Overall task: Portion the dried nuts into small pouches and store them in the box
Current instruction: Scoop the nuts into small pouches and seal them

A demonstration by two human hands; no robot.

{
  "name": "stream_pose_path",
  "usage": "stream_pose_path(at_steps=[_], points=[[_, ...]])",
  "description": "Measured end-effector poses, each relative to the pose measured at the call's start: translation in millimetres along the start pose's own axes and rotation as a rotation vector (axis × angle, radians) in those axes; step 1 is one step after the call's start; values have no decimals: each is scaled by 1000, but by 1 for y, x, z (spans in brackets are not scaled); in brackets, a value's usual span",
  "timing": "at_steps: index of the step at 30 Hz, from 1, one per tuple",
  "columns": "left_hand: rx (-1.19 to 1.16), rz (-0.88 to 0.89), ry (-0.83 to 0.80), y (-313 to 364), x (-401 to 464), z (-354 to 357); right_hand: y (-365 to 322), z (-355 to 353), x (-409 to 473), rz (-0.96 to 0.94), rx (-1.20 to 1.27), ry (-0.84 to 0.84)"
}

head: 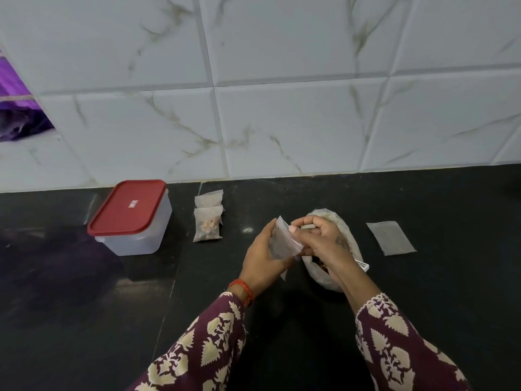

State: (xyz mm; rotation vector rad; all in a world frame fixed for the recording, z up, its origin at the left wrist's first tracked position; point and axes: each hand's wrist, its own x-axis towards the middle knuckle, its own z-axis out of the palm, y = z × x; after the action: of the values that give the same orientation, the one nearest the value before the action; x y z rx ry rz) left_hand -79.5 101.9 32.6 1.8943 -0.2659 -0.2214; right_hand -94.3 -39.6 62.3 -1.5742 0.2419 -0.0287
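Over the black counter, my left hand (260, 256) grips a small translucent pouch (283, 242) from its left side. My right hand (321, 239) pinches the pouch's top edge with thumb and fingers. Just behind and under my right hand lies the big plastic bag of dried nuts (335, 249), partly hidden. Two filled pouches (207, 221) lie stacked near the wall. The clear box with its red lid (127, 210) on stands at the left, closed. One flat pouch with nothing in it (390, 238) lies to the right.
A marble-patterned tiled wall (282, 108) runs along the back of the counter. Something purple (17, 108) shows at the far left edge. A small white card end (363, 265) pokes out beside the nut bag.
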Motion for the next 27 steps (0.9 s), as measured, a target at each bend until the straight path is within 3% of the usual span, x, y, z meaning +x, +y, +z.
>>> stream_pose_path(at_steps=[5,14,23,27], points=[[40,7,-56,1,0,3,1,-1,0,-54,-98,25],[163,83,-16,0,4,4,-3,-2,1,-131,-523,0],[161,112,-16,-2,3,0,-1,-11,5,-170,-650,-131],[148,133,-31,-2,5,-1,-4,-14,4,-149,-460,-191]])
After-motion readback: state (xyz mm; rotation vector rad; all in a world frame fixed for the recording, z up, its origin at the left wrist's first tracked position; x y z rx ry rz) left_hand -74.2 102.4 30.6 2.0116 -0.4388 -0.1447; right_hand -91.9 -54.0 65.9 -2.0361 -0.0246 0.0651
